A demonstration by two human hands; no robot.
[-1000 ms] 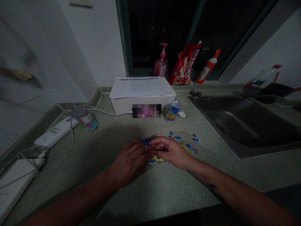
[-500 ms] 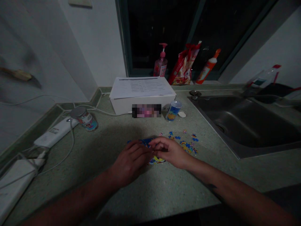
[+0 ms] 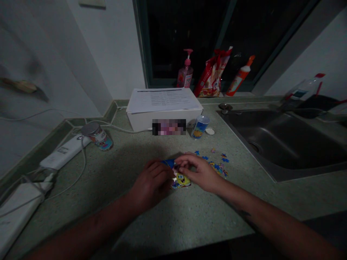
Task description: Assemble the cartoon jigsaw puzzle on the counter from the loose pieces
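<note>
A small, partly assembled jigsaw puzzle [image 3: 179,180] in blue and yellow, showing a cartoon sponge, lies on the speckled green countertop [image 3: 135,216]. My left hand [image 3: 151,186] curls over its left side. My right hand [image 3: 196,172] comes in from the right, its fingertips closed together at the puzzle's upper edge. Both hands hide part of the puzzle, and whatever lies under the fingertips is too small to make out. Loose jigsaw pieces [image 3: 216,166] are scattered just beyond my right hand.
Behind the puzzle stand a white box topped with printed papers [image 3: 162,101] and a blue printed cup [image 3: 200,127]. A steel sink [image 3: 282,141] lies to the right. To the left are a tin can [image 3: 97,136], a white power strip [image 3: 64,152] and cables.
My right hand's fingertips have shifted slightly right and down, and the hands now show more of the puzzle's yellow part. The loose pieces and surrounding objects stay in place.
</note>
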